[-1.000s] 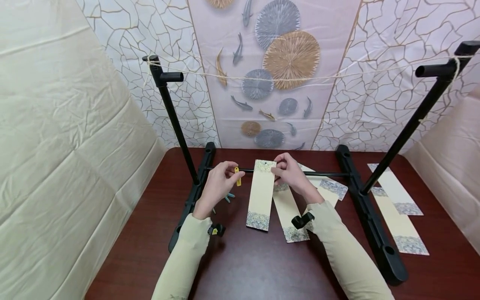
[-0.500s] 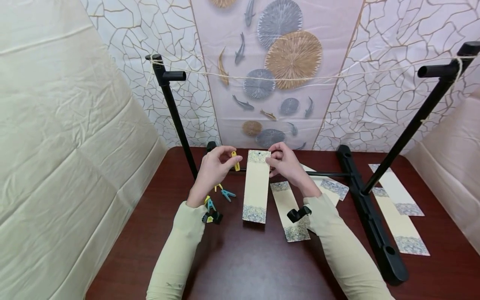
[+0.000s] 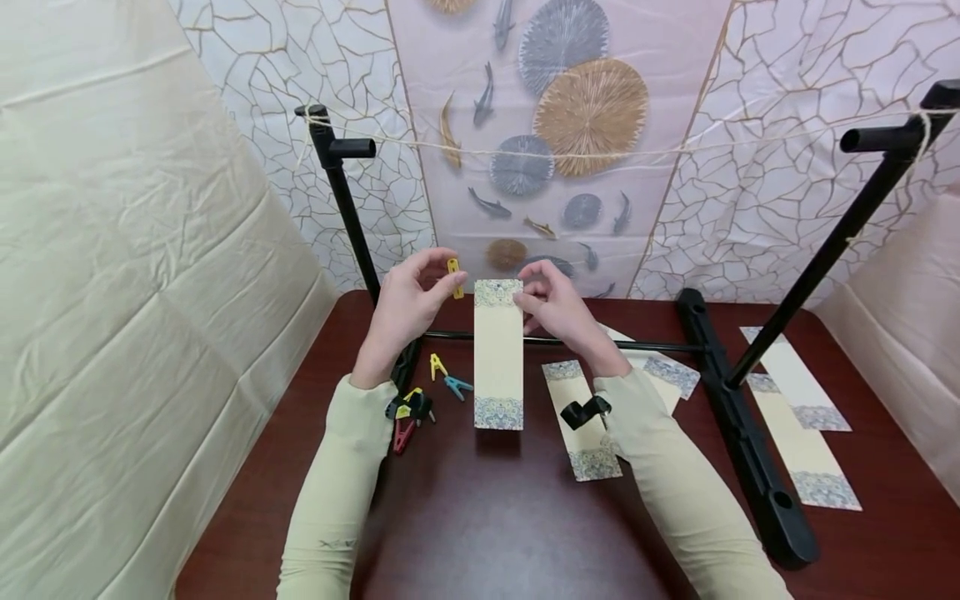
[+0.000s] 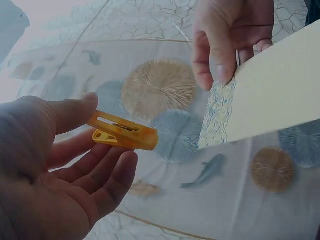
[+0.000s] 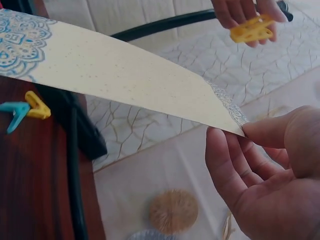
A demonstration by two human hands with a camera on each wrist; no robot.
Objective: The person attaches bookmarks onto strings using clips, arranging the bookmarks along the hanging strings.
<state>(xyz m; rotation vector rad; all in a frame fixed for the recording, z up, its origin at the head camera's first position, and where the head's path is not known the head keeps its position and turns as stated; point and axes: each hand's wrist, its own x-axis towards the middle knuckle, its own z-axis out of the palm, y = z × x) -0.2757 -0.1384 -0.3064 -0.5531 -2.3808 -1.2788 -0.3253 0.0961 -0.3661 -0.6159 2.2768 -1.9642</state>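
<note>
My left hand [image 3: 408,300] pinches a yellow clothespin [image 4: 125,132] between thumb and fingers, its jaw end pointing toward the card. With thumb and fingertips, my right hand [image 3: 558,304] grips the upper right edge of a long cream bookmark card [image 3: 498,354]. Blue lace-like patterns band both ends of that card, which hangs upright above the table. A small gap separates the clothespin from the card's patterned top end in the left wrist view. Above both hands runs a thin string [image 3: 600,155], tied between two black posts.
Loose clothespins lie on the table at left: a yellow one [image 3: 437,366], a blue one [image 3: 458,387] and a red one [image 3: 402,435]. More patterned cards [image 3: 581,421] lie under my right arm and beyond the right black stand foot [image 3: 738,433]. A crossbar [image 3: 622,342] joins the stand's sides.
Both hands have risen and shifted left, carrying the clothespin and the card up off the table area toward the string. The loose clothespins have come into view beneath the left arm.
</note>
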